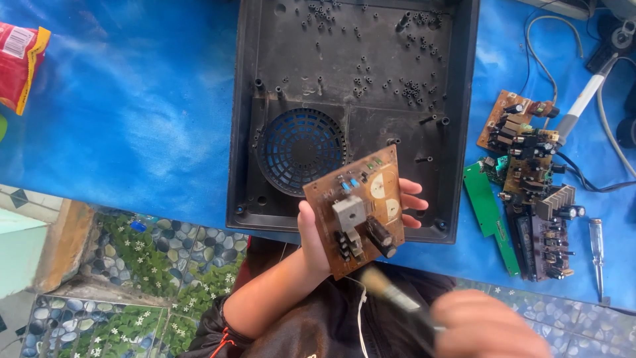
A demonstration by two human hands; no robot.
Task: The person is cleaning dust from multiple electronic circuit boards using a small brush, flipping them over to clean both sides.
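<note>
Covering most of the bench, blue table sheet [132, 106] w/ a black plastic casing [351, 99] lying open on it, round fan grille inside. Pile of circuit boards [533, 192] at right, beside a soldering iron [583, 99]. Left hand [318, 238] grips a brown circuit board [361, 209] by its edges, above casing's near rim. Right hand [487, 325], blurred, wraps a brush [397, 298], bristles just below the board.

left hand [318, 232] raised, fingers curled gripping; right hand [487, 325] low, blurred, closed
</note>
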